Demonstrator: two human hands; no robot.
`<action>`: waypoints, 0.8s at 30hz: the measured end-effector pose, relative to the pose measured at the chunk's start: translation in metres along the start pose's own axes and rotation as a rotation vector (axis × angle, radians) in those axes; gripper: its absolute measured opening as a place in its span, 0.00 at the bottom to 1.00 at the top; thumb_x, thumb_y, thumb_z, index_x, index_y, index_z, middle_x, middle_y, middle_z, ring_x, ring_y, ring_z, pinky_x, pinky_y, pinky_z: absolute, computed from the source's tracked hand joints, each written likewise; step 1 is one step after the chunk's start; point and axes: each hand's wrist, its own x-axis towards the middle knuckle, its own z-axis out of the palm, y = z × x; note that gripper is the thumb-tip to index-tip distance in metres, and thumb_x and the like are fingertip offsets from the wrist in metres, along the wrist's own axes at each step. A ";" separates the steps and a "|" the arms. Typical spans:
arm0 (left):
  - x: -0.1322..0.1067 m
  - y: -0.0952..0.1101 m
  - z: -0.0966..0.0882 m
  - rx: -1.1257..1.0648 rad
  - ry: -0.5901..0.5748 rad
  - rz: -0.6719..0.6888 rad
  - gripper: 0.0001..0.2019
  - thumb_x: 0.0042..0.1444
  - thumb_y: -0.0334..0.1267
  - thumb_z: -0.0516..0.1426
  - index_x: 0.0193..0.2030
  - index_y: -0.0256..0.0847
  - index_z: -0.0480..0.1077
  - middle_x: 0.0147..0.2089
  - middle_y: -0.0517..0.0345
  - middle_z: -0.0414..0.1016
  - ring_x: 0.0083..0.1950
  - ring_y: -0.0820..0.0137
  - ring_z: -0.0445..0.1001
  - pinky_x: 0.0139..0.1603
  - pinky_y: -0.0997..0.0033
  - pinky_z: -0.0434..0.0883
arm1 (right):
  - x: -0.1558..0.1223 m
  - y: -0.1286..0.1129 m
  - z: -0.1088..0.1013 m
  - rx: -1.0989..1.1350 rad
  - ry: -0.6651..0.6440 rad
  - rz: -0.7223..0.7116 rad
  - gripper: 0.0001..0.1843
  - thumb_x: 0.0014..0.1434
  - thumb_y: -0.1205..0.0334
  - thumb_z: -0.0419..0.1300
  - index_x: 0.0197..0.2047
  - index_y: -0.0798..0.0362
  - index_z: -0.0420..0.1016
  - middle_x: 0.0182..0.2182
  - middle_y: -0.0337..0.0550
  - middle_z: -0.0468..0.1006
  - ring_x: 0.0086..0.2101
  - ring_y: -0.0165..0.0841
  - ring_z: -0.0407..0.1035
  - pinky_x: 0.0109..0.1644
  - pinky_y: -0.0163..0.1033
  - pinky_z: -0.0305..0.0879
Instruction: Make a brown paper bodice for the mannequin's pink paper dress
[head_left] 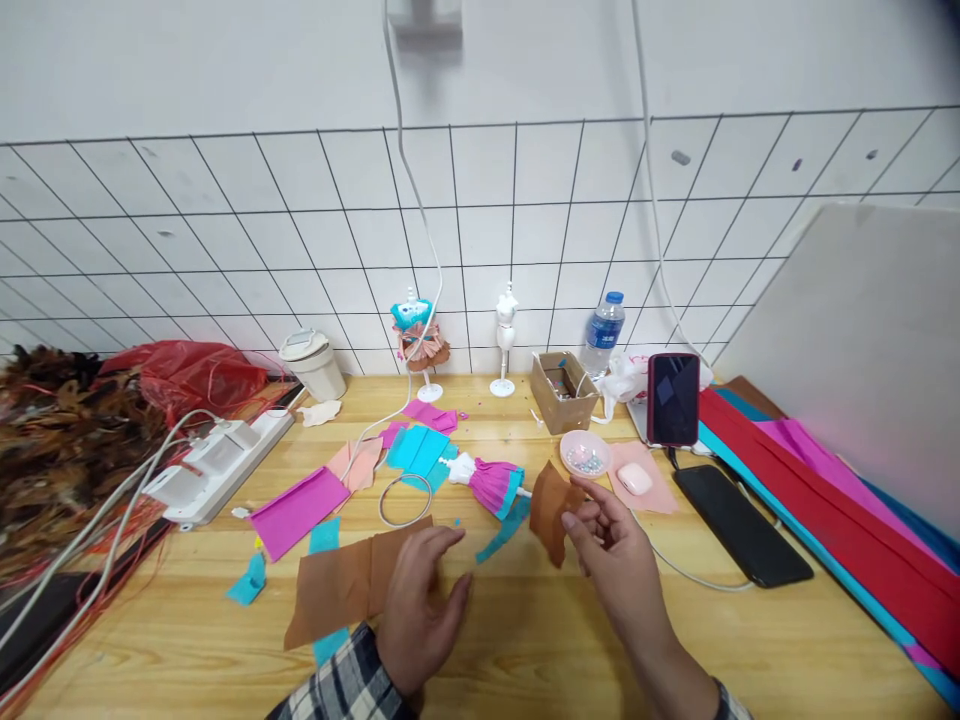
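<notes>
My right hand [611, 550] pinches a small piece of brown crepe paper [551, 510] and holds it just above the wooden table [525, 640]. My left hand [420, 605] hovers with its fingers spread over a larger brown paper sheet [337, 585] that lies flat on the table; it holds nothing. Between and beyond the hands lies a small mannequin in a pink and teal paper dress [491, 485], with a clear ring of tape [405, 500] beside it.
Pink [300, 510], teal [416, 450] and peach paper scraps litter the table. A power strip [221, 465] and feathers sit at left. Two mannequin stands [506, 335], a cup, a cardboard box [562, 390], a water bottle, a bead dish [585, 455], two phones [739, 525] and paper rolls [840, 520] stand at right.
</notes>
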 end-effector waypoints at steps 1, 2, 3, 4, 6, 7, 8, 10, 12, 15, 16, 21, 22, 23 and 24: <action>-0.001 0.005 -0.001 -0.050 -0.022 -0.032 0.17 0.59 0.40 0.56 0.55 0.43 0.68 0.52 0.44 0.73 0.53 0.56 0.74 0.51 0.55 0.74 | -0.005 -0.002 0.001 -0.082 -0.012 -0.067 0.27 0.53 0.53 0.66 0.55 0.51 0.69 0.25 0.35 0.70 0.22 0.29 0.64 0.21 0.33 0.62; -0.001 0.012 -0.001 -0.115 -0.066 -0.057 0.19 0.59 0.43 0.56 0.57 0.44 0.67 0.55 0.43 0.72 0.55 0.55 0.72 0.51 0.55 0.74 | -0.011 -0.003 0.003 -0.159 -0.029 -0.134 0.28 0.55 0.55 0.65 0.58 0.51 0.67 0.25 0.35 0.70 0.22 0.29 0.65 0.23 0.33 0.63; -0.002 0.019 0.000 -0.193 -0.125 -0.064 0.23 0.59 0.46 0.57 0.61 0.45 0.65 0.59 0.43 0.70 0.58 0.54 0.71 0.53 0.55 0.73 | -0.017 -0.005 0.006 -0.226 -0.049 -0.196 0.28 0.57 0.57 0.63 0.60 0.50 0.64 0.24 0.34 0.71 0.21 0.28 0.65 0.23 0.33 0.64; -0.002 0.026 0.002 -0.278 -0.181 -0.060 0.29 0.57 0.49 0.59 0.65 0.46 0.62 0.64 0.43 0.66 0.61 0.52 0.68 0.56 0.54 0.71 | -0.023 -0.006 0.009 -0.275 -0.071 -0.262 0.29 0.58 0.59 0.62 0.62 0.50 0.62 0.25 0.34 0.72 0.21 0.28 0.65 0.23 0.33 0.64; -0.002 0.040 0.008 -0.446 -0.241 -0.045 0.42 0.49 0.53 0.65 0.69 0.49 0.55 0.69 0.45 0.61 0.66 0.49 0.64 0.63 0.53 0.65 | -0.033 -0.009 0.014 -0.366 -0.101 -0.405 0.29 0.60 0.61 0.60 0.63 0.48 0.59 0.26 0.34 0.75 0.21 0.28 0.67 0.25 0.33 0.66; -0.002 0.046 0.012 -0.534 -0.247 -0.065 0.45 0.46 0.54 0.66 0.69 0.49 0.55 0.69 0.45 0.60 0.66 0.49 0.63 0.65 0.53 0.63 | -0.036 -0.010 0.016 -0.420 -0.114 -0.493 0.29 0.61 0.62 0.59 0.64 0.47 0.58 0.28 0.35 0.76 0.22 0.29 0.69 0.26 0.34 0.67; 0.000 0.051 0.016 -0.624 -0.238 -0.113 0.44 0.45 0.54 0.67 0.68 0.49 0.57 0.68 0.46 0.62 0.66 0.49 0.63 0.66 0.54 0.62 | -0.037 -0.012 0.018 -0.483 -0.130 -0.589 0.28 0.61 0.62 0.59 0.64 0.46 0.59 0.29 0.36 0.77 0.24 0.30 0.70 0.27 0.35 0.68; 0.004 0.059 0.022 -0.808 -0.204 -0.287 0.34 0.50 0.52 0.65 0.63 0.47 0.65 0.62 0.47 0.70 0.61 0.53 0.69 0.63 0.56 0.65 | -0.039 -0.015 0.019 -0.606 -0.187 -0.769 0.28 0.63 0.63 0.57 0.65 0.45 0.58 0.33 0.39 0.79 0.29 0.34 0.72 0.30 0.38 0.69; 0.010 0.064 0.024 -0.951 -0.185 -0.473 0.23 0.57 0.50 0.61 0.56 0.42 0.72 0.53 0.48 0.77 0.54 0.57 0.75 0.58 0.60 0.69 | -0.038 -0.018 0.017 -0.671 -0.267 -0.886 0.30 0.64 0.64 0.56 0.67 0.47 0.55 0.34 0.41 0.80 0.31 0.36 0.72 0.32 0.40 0.70; 0.014 0.067 0.024 -1.098 -0.142 -0.651 0.17 0.59 0.49 0.59 0.43 0.37 0.78 0.40 0.48 0.81 0.43 0.61 0.77 0.51 0.63 0.71 | -0.037 -0.019 0.012 -0.640 -0.264 -0.914 0.32 0.62 0.64 0.58 0.67 0.49 0.55 0.36 0.43 0.78 0.33 0.36 0.71 0.35 0.40 0.71; 0.015 0.067 0.024 -1.156 -0.117 -0.698 0.17 0.58 0.49 0.59 0.39 0.35 0.78 0.37 0.49 0.81 0.40 0.63 0.77 0.49 0.64 0.71 | -0.037 -0.018 0.010 -0.623 -0.219 -0.881 0.32 0.61 0.63 0.60 0.66 0.49 0.55 0.38 0.44 0.77 0.35 0.37 0.71 0.37 0.42 0.71; 0.012 0.064 0.025 -1.298 -0.124 -0.853 0.18 0.54 0.51 0.62 0.35 0.35 0.77 0.31 0.53 0.77 0.32 0.70 0.72 0.37 0.71 0.69 | -0.031 -0.017 0.002 -0.556 -0.221 -0.561 0.22 0.61 0.54 0.59 0.57 0.48 0.66 0.43 0.45 0.76 0.37 0.36 0.69 0.39 0.42 0.71; 0.013 0.064 0.024 -1.240 -0.172 -0.825 0.18 0.54 0.51 0.62 0.33 0.34 0.77 0.30 0.53 0.77 0.31 0.71 0.72 0.36 0.72 0.68 | -0.030 -0.019 0.001 -0.536 -0.235 -0.529 0.21 0.62 0.53 0.58 0.57 0.48 0.67 0.44 0.45 0.76 0.37 0.36 0.70 0.39 0.41 0.71; 0.014 0.064 0.022 -1.168 -0.237 -0.776 0.19 0.54 0.52 0.62 0.32 0.34 0.77 0.29 0.53 0.77 0.30 0.71 0.72 0.35 0.72 0.68 | -0.028 -0.022 -0.001 -0.522 -0.238 -0.512 0.22 0.62 0.53 0.58 0.58 0.47 0.66 0.47 0.46 0.76 0.39 0.37 0.70 0.41 0.42 0.70; 0.016 0.065 0.019 -1.091 -0.316 -0.710 0.20 0.55 0.53 0.61 0.31 0.33 0.76 0.28 0.52 0.76 0.30 0.70 0.72 0.34 0.72 0.68 | -0.026 -0.026 -0.003 -0.517 -0.242 -0.503 0.25 0.61 0.52 0.58 0.61 0.47 0.63 0.51 0.47 0.74 0.43 0.38 0.70 0.45 0.44 0.70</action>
